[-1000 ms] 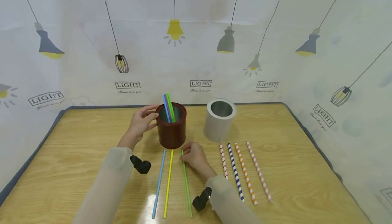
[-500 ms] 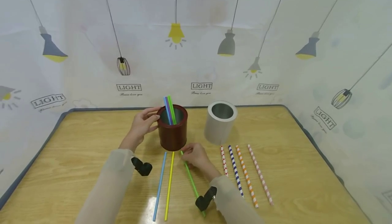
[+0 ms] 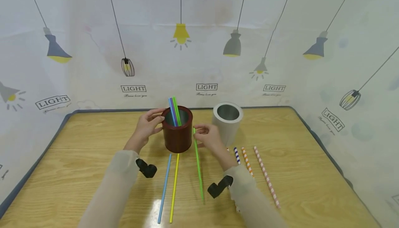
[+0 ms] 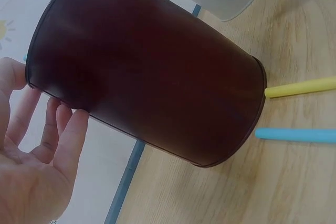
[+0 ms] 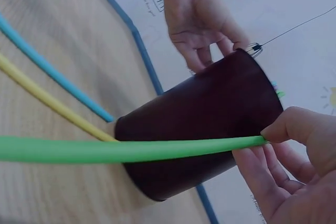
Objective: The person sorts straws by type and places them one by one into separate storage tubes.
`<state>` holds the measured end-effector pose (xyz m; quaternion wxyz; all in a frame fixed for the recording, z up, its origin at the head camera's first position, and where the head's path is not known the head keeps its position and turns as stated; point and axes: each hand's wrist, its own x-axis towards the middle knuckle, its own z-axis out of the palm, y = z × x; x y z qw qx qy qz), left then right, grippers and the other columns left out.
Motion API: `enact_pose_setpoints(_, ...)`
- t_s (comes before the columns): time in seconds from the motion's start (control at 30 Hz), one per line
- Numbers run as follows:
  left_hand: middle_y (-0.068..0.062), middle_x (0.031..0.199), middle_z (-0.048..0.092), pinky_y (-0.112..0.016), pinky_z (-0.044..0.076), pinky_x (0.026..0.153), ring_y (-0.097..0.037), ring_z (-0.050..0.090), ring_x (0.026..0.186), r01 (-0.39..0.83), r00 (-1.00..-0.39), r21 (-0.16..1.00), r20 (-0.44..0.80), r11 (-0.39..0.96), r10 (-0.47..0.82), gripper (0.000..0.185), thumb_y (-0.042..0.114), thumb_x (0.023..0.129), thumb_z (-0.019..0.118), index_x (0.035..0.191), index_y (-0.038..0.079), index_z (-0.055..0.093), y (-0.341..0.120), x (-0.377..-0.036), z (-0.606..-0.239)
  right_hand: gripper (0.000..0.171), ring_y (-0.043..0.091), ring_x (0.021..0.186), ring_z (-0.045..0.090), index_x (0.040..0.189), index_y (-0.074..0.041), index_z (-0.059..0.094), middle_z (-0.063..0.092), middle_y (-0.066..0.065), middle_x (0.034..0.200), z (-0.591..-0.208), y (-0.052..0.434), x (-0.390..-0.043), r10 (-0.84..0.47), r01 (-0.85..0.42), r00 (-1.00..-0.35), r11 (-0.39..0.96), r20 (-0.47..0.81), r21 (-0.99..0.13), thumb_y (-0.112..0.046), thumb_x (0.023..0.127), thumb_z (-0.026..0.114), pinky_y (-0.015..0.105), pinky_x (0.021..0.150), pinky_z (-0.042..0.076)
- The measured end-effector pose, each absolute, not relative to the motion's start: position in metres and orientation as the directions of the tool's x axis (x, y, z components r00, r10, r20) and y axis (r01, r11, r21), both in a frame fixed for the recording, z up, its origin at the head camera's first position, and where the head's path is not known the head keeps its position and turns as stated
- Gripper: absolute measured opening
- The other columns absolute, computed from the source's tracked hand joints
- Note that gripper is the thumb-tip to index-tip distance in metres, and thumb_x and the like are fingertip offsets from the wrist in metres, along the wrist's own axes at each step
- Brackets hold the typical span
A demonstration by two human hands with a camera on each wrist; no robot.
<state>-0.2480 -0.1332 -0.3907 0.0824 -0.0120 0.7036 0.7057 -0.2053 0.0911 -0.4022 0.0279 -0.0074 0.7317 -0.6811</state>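
Observation:
My right hand (image 3: 202,133) pinches the upper end of a green straw (image 3: 198,164) and holds it lifted beside a dark red cup (image 3: 177,135); the straw's lower end slants down toward me. The right wrist view shows thumb and forefinger closed on the green straw (image 5: 131,149) right next to the cup (image 5: 210,135). My left hand (image 3: 154,120) rests against the cup's left side near the rim, its fingers (image 4: 63,135) lying fairly straight on the cup wall (image 4: 147,82). Blue, purple and green straws (image 3: 174,111) stand inside the cup.
A blue straw (image 3: 164,186) and a yellow straw (image 3: 174,186) lie in front of the cup. A grey cup (image 3: 227,122) stands to its right. Several patterned paper straws (image 3: 266,181) lie by my right forearm. A wooden table (image 3: 78,145) with a grey edge sits before a lamp-printed backdrop.
My right hand has picked the green straw up off the table and raised its top end beside the cup. The left hand has stayed on the cup.

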Motion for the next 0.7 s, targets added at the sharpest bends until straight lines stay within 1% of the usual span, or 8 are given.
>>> enact_pose_setpoints(0.13,-0.013,0.124,0.049,-0.041,0.047,0.086,-0.021,0.05,0.108,-0.138,-0.985,0.99,-0.137,-0.002,0.1,0.038,0.012,0.092,0.053,0.13,0.008,0.05,-0.133,-0.249,-0.392,0.031,0.009,0.063,0.055,0.105,0.01,0.06,0.055,0.005,0.078,-0.387,0.091,-0.214,-0.017,-0.004,-1.0,0.046,0.003,-0.999,0.009,0.074,0.057,0.041,0.057,0.054)
enact_pose_setpoints(0.27,-0.013,0.124,0.05,-0.041,0.047,0.086,-0.021,0.05,0.108,-0.133,-0.986,0.991,-0.132,-0.008,0.1,0.038,0.012,0.092,0.053,0.129,0.009,0.051,-0.133,-0.251,-0.392,0.031,0.01,0.066,0.057,0.107,0.008,0.06,0.056,0.007,0.08,-0.371,0.091,-0.226,-0.002,-0.055,-0.998,0.06,0.055,-0.997,0.008,0.076,0.058,0.041,0.059,0.054)
enact_pose_setpoints(0.3,-0.013,0.124,0.049,-0.042,0.046,0.086,-0.021,0.05,0.109,-0.13,-0.986,0.992,-0.128,-0.008,0.103,0.038,0.012,0.092,0.053,0.13,0.009,0.051,-0.133,-0.252,-0.392,0.031,0.01,0.067,0.057,0.106,0.007,0.061,0.056,0.007,0.081,-0.368,0.091,-0.229,-0.002,-0.071,-0.997,0.068,0.071,-0.995,0.007,0.076,0.059,0.039,0.058,0.054)
enact_pose_setpoints(0.47,-0.013,0.124,0.049,-0.043,0.046,0.087,-0.021,0.049,0.11,-0.13,-0.987,0.991,-0.129,-0.006,0.099,0.038,0.013,0.091,0.054,0.129,0.009,0.051,-0.133,-0.252,-0.392,0.029,0.01,0.068,0.058,0.108,0.005,0.061,0.057,0.006,0.081,-0.354,0.091,-0.248,-0.021,-0.144,-0.99,0.097,0.143,-0.985,0.005,0.079,0.059,0.037,0.057,0.055)
enact_pose_setpoints(0.7,-0.014,0.126,0.049,-0.043,0.047,0.086,-0.022,0.048,0.11,-0.125,-0.988,0.992,-0.124,-0.001,0.093,0.038,0.012,0.091,0.053,0.129,0.008,0.051,-0.134,-0.25,-0.394,0.029,0.011,0.07,0.057,0.11,0.002,0.06,0.054,0.004,0.082,-0.335,0.087,-0.265,-0.06,-0.192,-0.981,0.104,0.186,-0.976,0.002,0.081,0.06,0.034,0.058,0.055)
